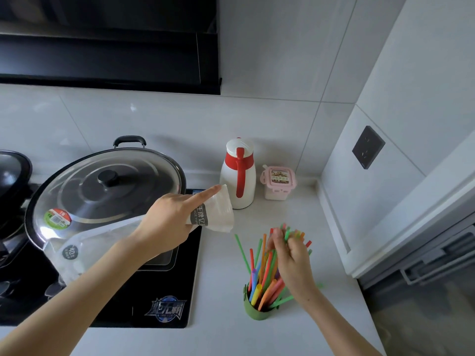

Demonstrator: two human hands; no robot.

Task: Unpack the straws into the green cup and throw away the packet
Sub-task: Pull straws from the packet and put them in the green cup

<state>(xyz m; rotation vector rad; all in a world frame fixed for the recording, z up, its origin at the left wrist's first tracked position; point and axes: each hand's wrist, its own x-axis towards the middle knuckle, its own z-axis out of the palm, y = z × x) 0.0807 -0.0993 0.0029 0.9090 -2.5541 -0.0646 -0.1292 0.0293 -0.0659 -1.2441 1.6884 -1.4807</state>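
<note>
Clasping the clear plastic packet (144,232) around its middle, the left hand (167,222) is closing over it with the forefinger stretched along it. That packet is looking crumpled and see-through, with grey printed labels, and is hanging over the black hob (144,299); its long axis is running from lower left up to its open mouth at upper right, near the white and red flask (237,176). Fingers of the right hand (290,260) are bunching around the tops of the coloured straws (264,273). These are standing fanned in the green cup (257,307) on the pale counter (295,217), which is lying bare around it.
</note>
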